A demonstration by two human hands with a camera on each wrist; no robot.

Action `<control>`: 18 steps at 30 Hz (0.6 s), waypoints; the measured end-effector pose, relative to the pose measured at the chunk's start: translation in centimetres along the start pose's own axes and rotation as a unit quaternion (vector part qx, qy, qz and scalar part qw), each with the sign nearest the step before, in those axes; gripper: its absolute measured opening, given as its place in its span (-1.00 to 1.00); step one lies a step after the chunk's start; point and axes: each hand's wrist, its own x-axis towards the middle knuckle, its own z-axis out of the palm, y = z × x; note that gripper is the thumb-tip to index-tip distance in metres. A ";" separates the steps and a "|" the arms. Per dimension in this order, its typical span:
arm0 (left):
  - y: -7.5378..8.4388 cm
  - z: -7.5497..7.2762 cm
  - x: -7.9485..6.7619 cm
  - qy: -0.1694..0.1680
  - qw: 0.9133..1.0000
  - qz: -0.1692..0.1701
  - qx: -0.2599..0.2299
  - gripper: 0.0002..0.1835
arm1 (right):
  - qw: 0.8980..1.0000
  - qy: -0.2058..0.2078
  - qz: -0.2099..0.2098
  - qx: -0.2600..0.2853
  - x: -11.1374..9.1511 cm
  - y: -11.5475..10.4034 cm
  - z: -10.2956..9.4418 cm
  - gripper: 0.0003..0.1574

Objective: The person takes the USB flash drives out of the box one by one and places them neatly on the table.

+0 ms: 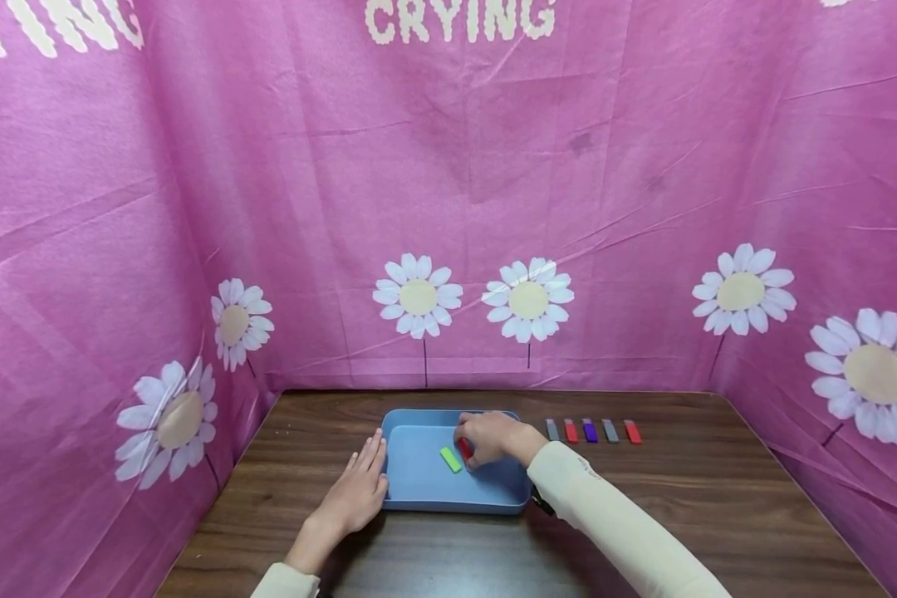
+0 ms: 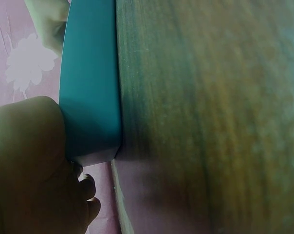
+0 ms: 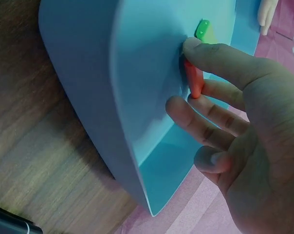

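Observation:
A shallow blue tray (image 1: 456,506) lies on the wooden table. My left hand (image 1: 355,490) rests against its left side, fingers extended along the rim. Over the tray's right half, my right hand (image 1: 497,438) pinches a small flat red bar (image 3: 194,78) between thumb and fingers. That bar stands tilted close over the tray floor, partly covered by the fingers in the head view. Just left of it, a bright green bar (image 1: 450,459) of similar size lies on the tray floor. The right wrist view shows the green bar's end with small dots, beyond the thumb.
To the tray's right, several similar bars stand in a row: a grey bar (image 1: 553,429), a red one, a purple bar (image 1: 590,429), another grey and another red. A pink curtain (image 1: 456,191) with printed daisies encloses the back and sides of the table (image 1: 703,490).

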 end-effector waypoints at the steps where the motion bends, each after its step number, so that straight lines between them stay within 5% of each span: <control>1: -0.2 0.2 0.0 0.003 1.000 0.002 0.004 -0.35 | 1.000 0.003 0.001 -0.004 0.0 0.0 0.0 -0.39; 6: -0.2 0.4 0.0 0.017 1.000 0.011 0.010 -0.37 | 1.000 0.011 0.005 -0.009 -0.3 0.2 -0.2 -0.38; 18: 0.9 -0.9 -0.1 -0.027 1.000 -0.012 0.008 -0.38 | 0.999 0.031 -0.015 0.006 -2.0 0.9 -1.3 -0.38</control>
